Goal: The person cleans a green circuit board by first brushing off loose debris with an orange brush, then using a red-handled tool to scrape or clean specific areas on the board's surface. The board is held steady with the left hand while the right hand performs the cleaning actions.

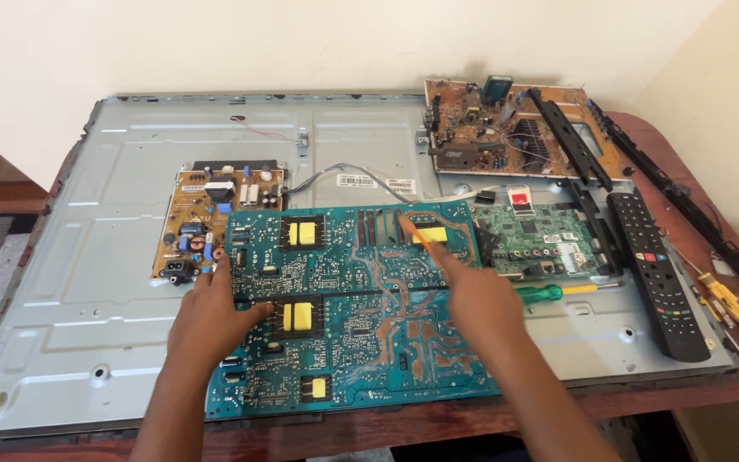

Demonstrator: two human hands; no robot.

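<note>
The left hand [215,312] lies flat and released on the blue circuit board [348,312]; the right hand [472,295] points at it, holding nothing. The board looks light, stiff and fragile, best gripped by its bare edges.

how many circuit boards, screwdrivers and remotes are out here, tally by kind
Circuit boards: 4 (teal board under both hands, tan board, green board, brown board)
Screwdrivers: 2 (green-handled, yellow-handled)
Remote controls: 1 (black remote)
Total: 7
</note>
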